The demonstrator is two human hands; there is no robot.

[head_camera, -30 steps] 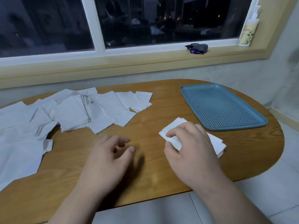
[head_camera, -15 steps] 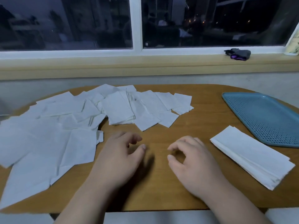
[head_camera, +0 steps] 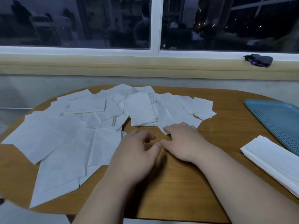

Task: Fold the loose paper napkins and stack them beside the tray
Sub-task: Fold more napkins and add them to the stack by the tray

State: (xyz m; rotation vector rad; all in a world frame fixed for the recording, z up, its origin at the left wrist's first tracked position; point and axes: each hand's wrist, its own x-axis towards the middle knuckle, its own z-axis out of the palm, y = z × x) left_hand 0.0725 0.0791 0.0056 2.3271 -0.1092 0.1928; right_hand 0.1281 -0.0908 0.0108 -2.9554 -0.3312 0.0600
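Napkins [head_camera: 68, 139] strewn loose and overlapping across the left and middle of the wooden table [head_camera: 186, 183], most of them unfolded. Kept the left hand [head_camera: 137, 151] just above bare wood at the pile's front edge, fingers loosely curled and holding nothing, much as half a second before. Brought the right hand [head_camera: 182, 141] forward off bare wood and onto the pile, fingers fairly straight and laid on the near corner of one napkin [head_camera: 178, 122], thumb off the paper, no pinch to be seen. Left the folded stack [head_camera: 271, 160], let go a second earlier, lying flat well to the right, untouched, just beside the near edge of the blue perforated tray [head_camera: 278, 120]. Judged from that: one placement finished and the next sheet being chosen, probably to be dragged onto clear wood for folding. Judged too, with so many loose sheets remaining, far from done.
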